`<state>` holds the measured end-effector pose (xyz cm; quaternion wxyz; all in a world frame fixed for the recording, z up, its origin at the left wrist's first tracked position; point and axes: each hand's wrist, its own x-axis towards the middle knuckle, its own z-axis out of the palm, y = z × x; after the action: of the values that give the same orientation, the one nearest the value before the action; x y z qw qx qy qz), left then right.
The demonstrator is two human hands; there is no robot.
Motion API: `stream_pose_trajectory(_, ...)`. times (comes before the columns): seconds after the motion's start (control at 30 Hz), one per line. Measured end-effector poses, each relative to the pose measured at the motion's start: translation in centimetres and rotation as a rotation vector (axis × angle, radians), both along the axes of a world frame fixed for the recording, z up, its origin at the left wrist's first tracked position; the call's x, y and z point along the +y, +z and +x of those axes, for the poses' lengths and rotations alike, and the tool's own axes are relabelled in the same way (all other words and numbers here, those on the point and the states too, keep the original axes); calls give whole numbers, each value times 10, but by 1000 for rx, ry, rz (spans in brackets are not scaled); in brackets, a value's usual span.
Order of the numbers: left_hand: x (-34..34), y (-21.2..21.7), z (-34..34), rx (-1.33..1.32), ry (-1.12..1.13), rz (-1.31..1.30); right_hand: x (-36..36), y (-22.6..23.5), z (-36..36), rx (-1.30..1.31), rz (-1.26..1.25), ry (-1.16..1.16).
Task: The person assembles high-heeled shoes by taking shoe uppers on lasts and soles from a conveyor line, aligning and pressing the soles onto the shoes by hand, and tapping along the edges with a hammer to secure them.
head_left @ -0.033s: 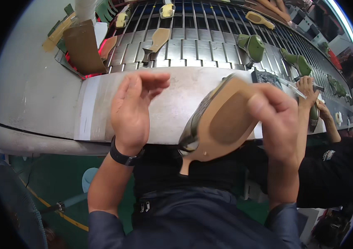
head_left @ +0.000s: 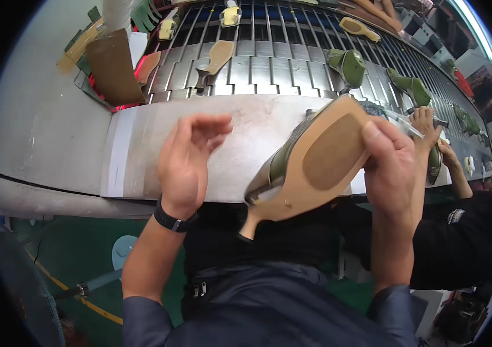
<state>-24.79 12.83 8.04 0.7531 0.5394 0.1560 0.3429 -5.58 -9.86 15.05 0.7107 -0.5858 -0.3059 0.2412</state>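
My right hand (head_left: 392,168) pinches the forefoot edge of a high-heeled shoe (head_left: 331,155). The shoe is tipped so its tan sole, with a browner oval patch, shows to me. Its slim heel with a black tip points down and left, and some green shows along the dark upper's side. My fingers behind it are hidden. To the left, my left hand (head_left: 187,168) hovers over the pale worktop (head_left: 246,124), palm turned toward the shoe. It is empty, with the fingers slightly curved and the thumb apart.
Beyond the worktop runs a metal slat conveyor (head_left: 269,72) carrying tan soles (head_left: 220,55) and green shoe lasts (head_left: 353,69). A brown board (head_left: 114,69) stands at the left, near a red glow. At the right, a co-worker's hands (head_left: 426,127) work on another shoe.
The shoe has turned slightly, its heel tip swinging left and its toe rising to the right. My right hand has shifted a little with it. My left hand stays open, nearly in place.
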Motion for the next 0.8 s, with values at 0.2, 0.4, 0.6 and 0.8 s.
stream_pose_trajectory(0.2,-47,-74,-8,-60,356,-93,-13,-88,-47,677,171,-122)
stream_pose_trajectory(0.4,54,-44,-11,85,298,235,-32,-122,-68,-91,-512,320)
stream_pose_trajectory(0.6,28,-24,19,77,67,861,38,-43,-65,-538,-328,158)
stream_pose_trajectory(0.8,32,-26,10,77,43,763,77,-18,-61,-1079,7,253)
